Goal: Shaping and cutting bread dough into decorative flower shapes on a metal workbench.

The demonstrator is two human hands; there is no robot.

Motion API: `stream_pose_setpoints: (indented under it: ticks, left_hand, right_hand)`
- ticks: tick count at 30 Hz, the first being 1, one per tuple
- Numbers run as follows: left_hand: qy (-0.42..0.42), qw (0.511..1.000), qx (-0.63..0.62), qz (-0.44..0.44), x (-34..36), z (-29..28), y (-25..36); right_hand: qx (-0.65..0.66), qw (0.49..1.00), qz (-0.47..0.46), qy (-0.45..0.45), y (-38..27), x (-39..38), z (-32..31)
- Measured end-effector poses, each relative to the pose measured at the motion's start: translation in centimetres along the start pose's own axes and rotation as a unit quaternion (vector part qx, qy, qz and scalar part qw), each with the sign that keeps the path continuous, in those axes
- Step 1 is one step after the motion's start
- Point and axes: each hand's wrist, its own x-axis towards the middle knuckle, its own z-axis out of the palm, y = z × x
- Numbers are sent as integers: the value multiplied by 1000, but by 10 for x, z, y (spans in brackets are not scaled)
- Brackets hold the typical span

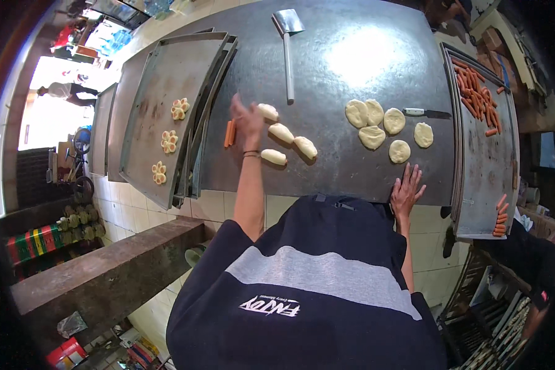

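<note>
Over the left part of the metal table [339, 179], my left hand [248, 126] is slightly blurred, with its fingers apart and nothing visible in them. Beside its left edge lie a couple of orange sausages [229, 134]. Just right of it are several plump dough rolls [281, 133], probably wrapped round sausages. My right hand [407, 192] rests flat on the table's near edge, fingers spread. Beyond it lie several flattened dough rounds [399, 152], some overlapping. A knife [427, 113] with a white handle lies beside them.
A long-handled metal scraper [288, 55] lies at the far side. Stacked baking trays [148, 92] on the left hold several flower-shaped dough pieces [169, 142]. A tray [478, 179] on the right carries many sausages [475, 92]. A person [65, 91] stands in the far-left background.
</note>
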Motion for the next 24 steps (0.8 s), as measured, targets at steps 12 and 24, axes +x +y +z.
stream_pose_setpoints:
  ticks: [12, 24]
  left_hand:
    - [-126, 988, 72, -46, -38, -27, -59]
    - [-458, 811, -262, 253, -193, 43, 220]
  right_hand:
    - [-38, 999, -3, 3, 10, 4, 2]
    - [551, 810, 45, -195, -74, 82, -78]
